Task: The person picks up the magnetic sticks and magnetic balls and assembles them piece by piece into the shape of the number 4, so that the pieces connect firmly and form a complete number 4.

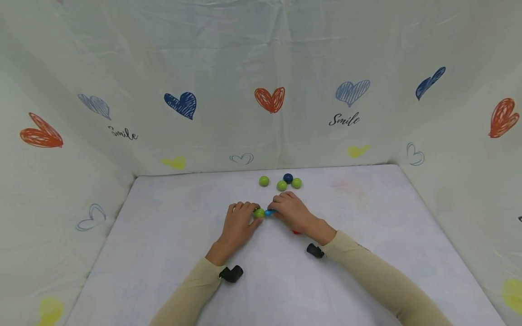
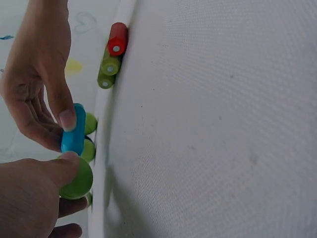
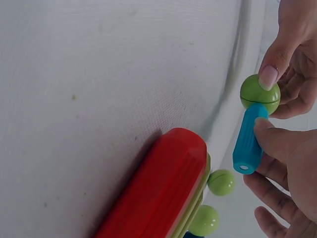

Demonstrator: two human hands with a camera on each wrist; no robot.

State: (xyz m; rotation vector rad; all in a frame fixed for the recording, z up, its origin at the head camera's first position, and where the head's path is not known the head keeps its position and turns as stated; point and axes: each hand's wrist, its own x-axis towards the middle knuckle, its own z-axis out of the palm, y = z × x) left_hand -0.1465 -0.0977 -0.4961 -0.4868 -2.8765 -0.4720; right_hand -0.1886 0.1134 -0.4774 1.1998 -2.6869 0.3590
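Observation:
My left hand (image 1: 238, 224) pinches a green ball (image 3: 253, 91) between thumb and fingers, over the middle of the table. From the right, my right hand (image 1: 292, 213) grips a short blue stick (image 3: 247, 141) with ridged sides and a small pale disc in its end face. One end of the stick meets the ball in the right wrist view. Thumb and fingertips of my left hand (image 2: 25, 191) lie close to that joint in the left wrist view. Under my right wrist lies a red stick (image 3: 156, 191), mostly hidden from the head view.
Beside the red stick lie green sticks (image 2: 110, 65). Farther back on the white table (image 1: 171, 217) sit several green balls (image 1: 264, 181) and a dark blue ball (image 1: 288, 178). A white cloth (image 1: 220, 54) printed with hearts hangs behind. Black cameras (image 1: 231, 274) are strapped at both wrists.

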